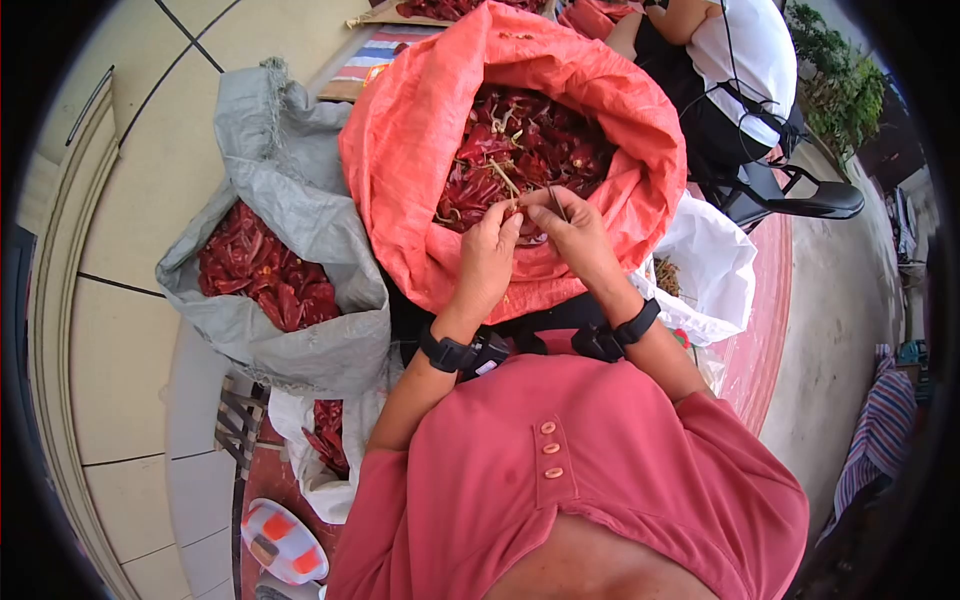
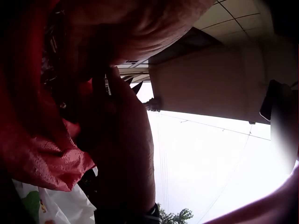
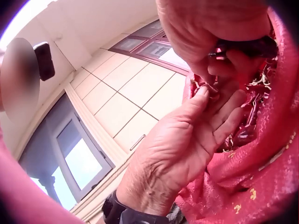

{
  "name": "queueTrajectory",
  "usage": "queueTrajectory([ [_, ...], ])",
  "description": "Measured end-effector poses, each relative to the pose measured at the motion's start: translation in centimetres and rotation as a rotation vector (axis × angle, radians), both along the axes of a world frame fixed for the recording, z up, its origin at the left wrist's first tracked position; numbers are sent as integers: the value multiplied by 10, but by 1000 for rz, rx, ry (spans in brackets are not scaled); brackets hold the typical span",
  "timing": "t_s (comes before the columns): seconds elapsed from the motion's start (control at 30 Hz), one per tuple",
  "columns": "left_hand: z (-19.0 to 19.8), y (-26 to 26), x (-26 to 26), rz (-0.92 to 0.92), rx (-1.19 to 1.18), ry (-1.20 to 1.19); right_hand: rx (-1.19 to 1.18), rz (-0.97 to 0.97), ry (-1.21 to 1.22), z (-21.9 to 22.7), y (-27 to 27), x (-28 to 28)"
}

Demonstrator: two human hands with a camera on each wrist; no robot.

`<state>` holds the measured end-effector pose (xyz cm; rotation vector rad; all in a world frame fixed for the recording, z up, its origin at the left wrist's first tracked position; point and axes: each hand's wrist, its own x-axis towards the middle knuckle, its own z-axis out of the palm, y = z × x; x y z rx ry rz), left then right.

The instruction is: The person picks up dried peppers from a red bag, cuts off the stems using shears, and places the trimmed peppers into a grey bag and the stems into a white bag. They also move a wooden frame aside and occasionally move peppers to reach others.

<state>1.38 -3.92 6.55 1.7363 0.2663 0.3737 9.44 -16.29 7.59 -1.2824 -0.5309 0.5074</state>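
My left hand (image 1: 487, 250) pinches a dried red chili (image 3: 211, 89) between thumb and fingertips, the other fingers loosely bent below it. Close against it, my right hand (image 1: 575, 238) grips what look like small dark scissors (image 1: 557, 203); two dark pointed tips show between the hands in the left wrist view. Fingers cover most of the tool and chili. Both hands work over the mouth of a large red woven sack (image 1: 410, 150), its rim rolled down. Many dried red chilies (image 1: 540, 125), some with pale stems, fill it.
A grey woven sack (image 1: 330, 235) with red chilies stands at left, and a white bag (image 1: 365, 420) with chilies below it. At right is a white bag (image 1: 725, 255) holding brownish bits. Another person (image 1: 745, 70) sits at upper right. A patterned basin (image 1: 285, 540) lies lower left.
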Motion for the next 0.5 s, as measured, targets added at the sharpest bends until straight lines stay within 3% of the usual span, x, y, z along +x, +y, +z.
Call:
queueTrajectory([
  [0.1,12,-3,-8,-51,47,83,-14,13,3,1,-1,0],
  [0.17,-5,-2,-5,-32,185,-16,32,83,86,2,0,-2],
  [0.2,-5,-2,-5,-22,255,-67,34,60,16,-1,0,-1],
  [0.3,2,-6,-10,-164,-295,-73,53,-6,-128,-8,2,0],
  [0.4,4,0,-11,-243,-625,-111,103,-48,-104,-3,4,-6],
  [0.5,-8,8,-6,-255,-709,-159,116,-72,-6,3,5,-11],
])
